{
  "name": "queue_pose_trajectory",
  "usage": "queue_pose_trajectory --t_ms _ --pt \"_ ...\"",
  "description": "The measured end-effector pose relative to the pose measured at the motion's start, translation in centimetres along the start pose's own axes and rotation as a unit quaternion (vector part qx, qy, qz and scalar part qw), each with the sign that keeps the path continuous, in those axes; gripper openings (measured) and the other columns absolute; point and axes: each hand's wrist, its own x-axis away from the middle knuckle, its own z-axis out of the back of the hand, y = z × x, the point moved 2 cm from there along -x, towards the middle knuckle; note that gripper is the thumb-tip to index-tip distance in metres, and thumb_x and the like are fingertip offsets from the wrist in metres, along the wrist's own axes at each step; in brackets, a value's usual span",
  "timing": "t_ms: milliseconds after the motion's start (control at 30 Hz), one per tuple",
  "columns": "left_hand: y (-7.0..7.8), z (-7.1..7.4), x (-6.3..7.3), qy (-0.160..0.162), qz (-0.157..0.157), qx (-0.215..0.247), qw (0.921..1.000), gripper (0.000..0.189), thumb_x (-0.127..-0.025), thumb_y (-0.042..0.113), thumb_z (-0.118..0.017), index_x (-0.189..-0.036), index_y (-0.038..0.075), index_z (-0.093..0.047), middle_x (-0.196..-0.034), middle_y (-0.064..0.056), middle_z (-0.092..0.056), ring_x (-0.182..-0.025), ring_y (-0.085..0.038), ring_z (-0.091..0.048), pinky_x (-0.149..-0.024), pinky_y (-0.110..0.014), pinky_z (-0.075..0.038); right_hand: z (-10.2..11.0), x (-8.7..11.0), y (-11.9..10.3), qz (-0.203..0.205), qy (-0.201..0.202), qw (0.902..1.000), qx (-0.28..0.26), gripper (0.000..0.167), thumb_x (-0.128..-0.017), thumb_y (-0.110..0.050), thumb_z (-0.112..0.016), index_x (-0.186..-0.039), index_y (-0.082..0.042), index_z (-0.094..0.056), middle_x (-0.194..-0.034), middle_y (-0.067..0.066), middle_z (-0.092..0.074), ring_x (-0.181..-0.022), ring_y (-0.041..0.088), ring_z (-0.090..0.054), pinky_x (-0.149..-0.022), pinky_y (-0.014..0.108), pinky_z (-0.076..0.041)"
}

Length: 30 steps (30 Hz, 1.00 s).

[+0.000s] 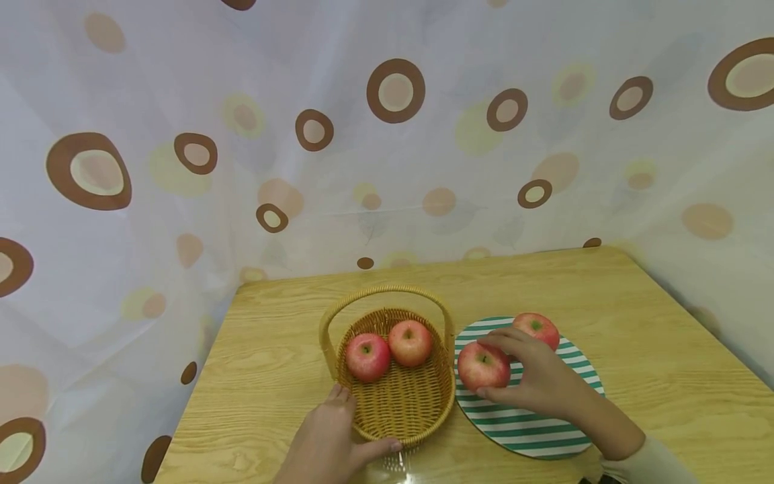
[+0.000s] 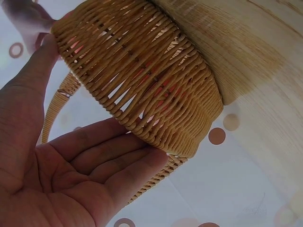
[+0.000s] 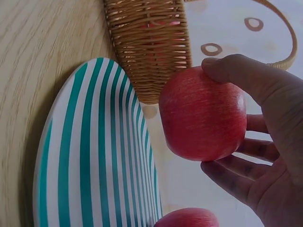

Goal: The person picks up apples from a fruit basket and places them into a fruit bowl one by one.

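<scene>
My right hand [image 1: 538, 376] grips a red apple [image 1: 484, 366] between thumb and fingers; in the right wrist view this apple [image 3: 203, 113] is held off the striped plate [image 3: 90, 142]. Another apple [image 1: 537, 329] sits at the plate's back edge, partly behind my hand. A wicker basket [image 1: 417, 410] with a tall arched handle stands to the left, holding two apples, a pinkish-red apple [image 1: 367, 357] and a paler apple [image 1: 410, 343]. My left hand [image 2: 71, 175] rests on the basket's outside, thumb at the near rim, fairly straight fingers against the wicker side.
The green-and-white plate [image 1: 544, 437] lies right beside the basket on a wooden table [image 1: 260, 363]. Its back edge meets a white patterned curtain [image 1: 338, 175], which also hangs along both sides. The basket's handle [image 1: 387, 289] arches over its far part.
</scene>
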Motion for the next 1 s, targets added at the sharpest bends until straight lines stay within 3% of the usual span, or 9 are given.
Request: queue_pose_trajectory --t_ms 333,1000 --pt "-0.1 0.0 0.0 -0.003 -0.004 0.004 1.0 0.103 -0.075 0.072 -0.085 -0.122 -0.018 -0.064 -0.12 -0.038 -0.071 -0.126 -0.052 -0.066 -0.099 -0.058 -0.06 -1.0 -0.9 1.3 -0.026 -0.024 0.9985 0.041 0.068 -0.08 -0.045 -0.094 -0.135 -0.011 -0.07 -0.135 0.003 -0.069 -0.122 0.028 -0.067 -0.094 0.051 -0.063" --pt "-0.3 -0.2 -0.2 -0.018 0.004 0.011 0.9998 0.109 -0.076 0.077 -0.081 -0.127 -0.018 -0.063 -0.125 -0.037 -0.07 -0.128 -0.052 -0.065 -0.101 -0.061 -0.058 -1.8 -1.7 2.6 -0.044 -0.038 0.997 0.052 0.067 -0.081 -0.036 -0.094 -0.135 -0.007 -0.068 -0.134 0.01 -0.068 -0.122 0.033 -0.068 -0.095 0.053 -0.062"
